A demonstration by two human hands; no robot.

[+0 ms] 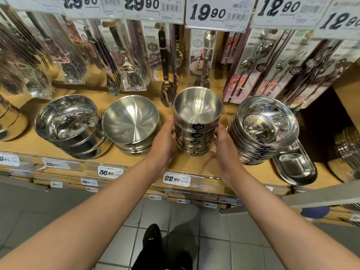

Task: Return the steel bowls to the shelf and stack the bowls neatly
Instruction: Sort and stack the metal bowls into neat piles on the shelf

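Observation:
A tall stack of small steel bowls [197, 121] with black "304" labels stands on the wooden shelf [187, 164] at the centre. My left hand [163, 141] holds the stack's left side, its fingers wrapped round behind. My right hand [224, 145] holds the right side, fingertips against the upper bowls. The stack stands upright with its bowls nested evenly. The far sides of both hands are hidden behind the stack.
Left of the stack sit a wider matte bowl stack [132, 123] and a shiny bowl stack [70, 125]. To the right lean stacked shallow dishes [266, 129] and oval trays [296, 166]. Packaged spoons [165, 61] hang above. A grey cart edge [321, 197] is at lower right.

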